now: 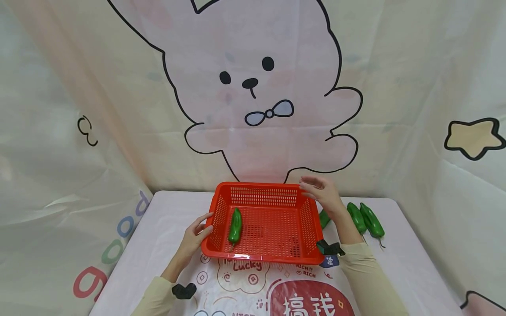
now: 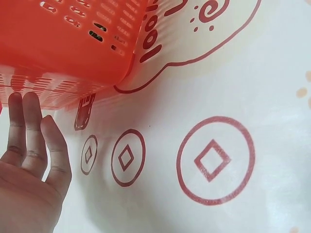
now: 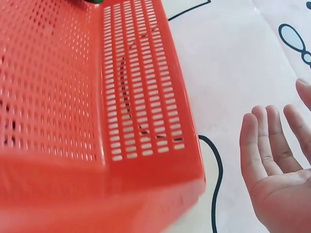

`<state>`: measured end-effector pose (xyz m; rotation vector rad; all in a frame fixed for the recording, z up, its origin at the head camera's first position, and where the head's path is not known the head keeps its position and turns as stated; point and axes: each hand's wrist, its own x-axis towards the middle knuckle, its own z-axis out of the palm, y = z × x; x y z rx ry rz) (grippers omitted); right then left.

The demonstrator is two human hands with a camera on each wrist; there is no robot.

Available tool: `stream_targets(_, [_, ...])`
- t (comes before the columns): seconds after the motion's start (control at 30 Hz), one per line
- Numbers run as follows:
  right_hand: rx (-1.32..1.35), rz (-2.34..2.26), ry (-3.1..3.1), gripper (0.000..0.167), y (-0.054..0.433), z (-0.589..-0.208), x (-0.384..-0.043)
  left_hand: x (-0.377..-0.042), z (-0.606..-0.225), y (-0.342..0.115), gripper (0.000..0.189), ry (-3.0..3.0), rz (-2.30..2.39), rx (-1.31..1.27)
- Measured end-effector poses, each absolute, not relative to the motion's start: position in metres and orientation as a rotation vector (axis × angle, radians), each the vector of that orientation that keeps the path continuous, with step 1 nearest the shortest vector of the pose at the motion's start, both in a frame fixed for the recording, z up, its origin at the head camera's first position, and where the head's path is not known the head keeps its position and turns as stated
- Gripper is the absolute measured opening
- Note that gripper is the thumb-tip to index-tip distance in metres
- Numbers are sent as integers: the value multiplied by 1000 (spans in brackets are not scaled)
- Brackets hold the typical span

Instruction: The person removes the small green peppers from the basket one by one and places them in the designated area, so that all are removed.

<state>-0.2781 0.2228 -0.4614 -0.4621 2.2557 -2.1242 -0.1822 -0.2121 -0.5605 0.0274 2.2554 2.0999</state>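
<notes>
A red plastic basket [image 1: 272, 259] with slotted walls stands in the middle of the table, and one green pepper [image 1: 235, 226] lies in its left part. My left hand [image 1: 194, 235] is at the basket's left side, fingertips right at the rim. In the left wrist view, its fingers [image 2: 31, 128] are nearly straight and reach up against the slotted wall. Over the basket's far right corner is my right hand [image 1: 322, 193], fingers extended and holding nothing. The right wrist view shows that hand [image 3: 279, 165] apart from the red rim [image 3: 182, 97].
Two green peppers [image 1: 371, 219] lie side by side on the table's right part. Another pepper [image 1: 324, 218] sits between the basket and my right forearm, partly hidden. A printed white cloth [image 1: 245, 285] covers the table, and a cartoon-printed curtain [image 1: 253, 145] hangs behind.
</notes>
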Motion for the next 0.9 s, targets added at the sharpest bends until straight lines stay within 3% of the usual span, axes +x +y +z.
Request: stream_targets(0.9, [-404, -2057, 2085, 46, 153, -493, -278, -185, -565, -213, 52, 2279, 2099, 44])
